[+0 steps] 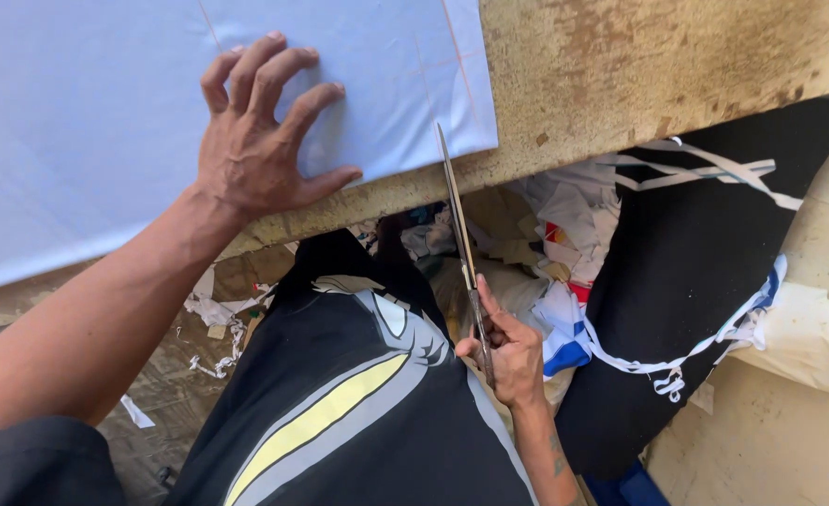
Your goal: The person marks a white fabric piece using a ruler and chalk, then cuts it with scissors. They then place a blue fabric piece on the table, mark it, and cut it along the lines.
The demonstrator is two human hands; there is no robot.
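We see the left hand (255, 141) spread flat, fingers apart, pressing the pale blue fabric (87, 112) onto the worn table (639, 66); the right hand (508, 351) is clamped on the handles of long scissors (458, 234), blades together, tip touching the fabric's lower edge by the table rim; below lie cloth scraps (564, 225) and a black bundle (695, 262)

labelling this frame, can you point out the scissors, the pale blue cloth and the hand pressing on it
scissors (458, 225), head view, on the middle of the long blades
pale blue cloth (77, 122), head view, on a bare flat part
left hand (251, 150), head view, on the back of the hand
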